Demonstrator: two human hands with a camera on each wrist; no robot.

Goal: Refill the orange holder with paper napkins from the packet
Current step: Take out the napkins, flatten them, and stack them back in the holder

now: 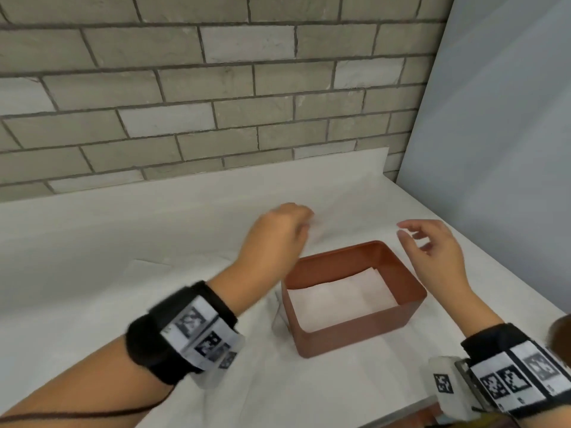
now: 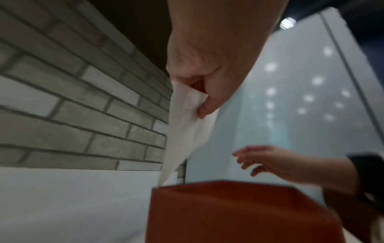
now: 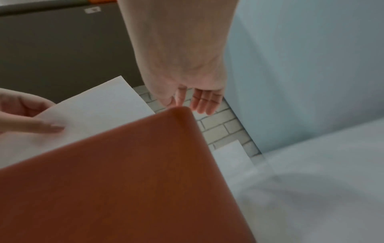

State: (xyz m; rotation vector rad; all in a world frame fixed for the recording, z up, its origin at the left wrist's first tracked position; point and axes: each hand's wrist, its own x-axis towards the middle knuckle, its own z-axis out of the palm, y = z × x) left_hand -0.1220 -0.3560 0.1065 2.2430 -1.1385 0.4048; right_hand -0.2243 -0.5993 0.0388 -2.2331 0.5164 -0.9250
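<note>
The orange holder (image 1: 404,279) stands on the white counter with a layer of white napkins (image 1: 336,296) flat on its bottom. My left hand (image 1: 296,223) hovers beyond the holder's far left corner and pinches a single white napkin (image 2: 187,125) between thumb and fingers. The sheet hangs down behind the holder (image 2: 239,212). My right hand (image 1: 414,239) floats over the holder's far right corner with relaxed, spread fingers and holds nothing. In the right wrist view the napkin (image 3: 97,113) shows above the holder's wall (image 3: 124,180). I see no packet clearly.
The white counter (image 1: 123,230) runs back to a grey brick wall (image 1: 216,88). A pale blue panel (image 1: 494,134) closes off the right side. A faint flat white shape (image 1: 148,265) lies on the counter left of the holder.
</note>
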